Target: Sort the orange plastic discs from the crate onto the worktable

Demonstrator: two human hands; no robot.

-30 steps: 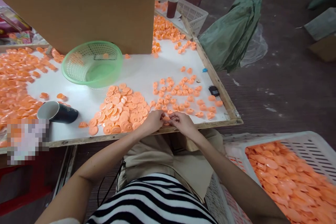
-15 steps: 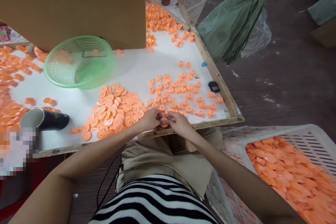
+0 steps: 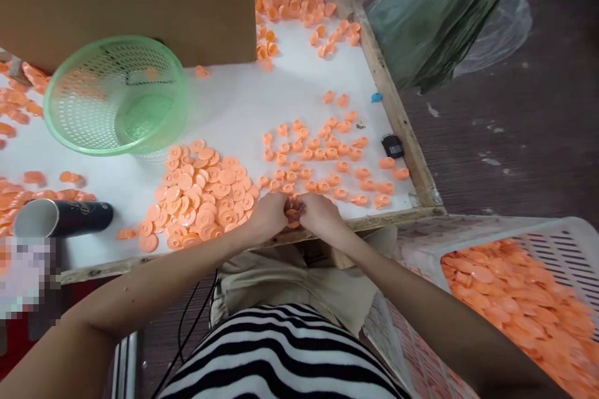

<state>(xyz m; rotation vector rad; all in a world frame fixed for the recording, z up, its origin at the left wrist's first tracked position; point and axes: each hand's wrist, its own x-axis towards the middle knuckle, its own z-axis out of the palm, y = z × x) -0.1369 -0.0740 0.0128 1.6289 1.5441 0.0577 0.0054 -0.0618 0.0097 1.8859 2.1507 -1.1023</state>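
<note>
Close together at the table's front edge, my left hand (image 3: 271,217) and my right hand (image 3: 319,214) are both closed on one small orange plastic disc (image 3: 293,219). Fingers cover part of the disc, so its full shape is hidden. Left of my hands lies a heap of flat round orange discs (image 3: 206,193), each with a small ring on it. Beyond and to the right of my hands, small orange cup-like pieces (image 3: 319,154) are spread over the white tabletop (image 3: 224,106).
A green mesh basket (image 3: 116,149) stands by a cardboard panel (image 3: 131,6). The dark cylinder (image 3: 87,217) lies at left. A black device (image 3: 392,146) and a blue piece (image 3: 376,98) sit by the wooden rim (image 3: 397,118). At lower right is a crate (image 3: 578,237) of orange pieces.
The view has shifted, so the table appears closer and the back crate has mostly left the picture. My fingers have curled in more tightly around the orange disc.
</note>
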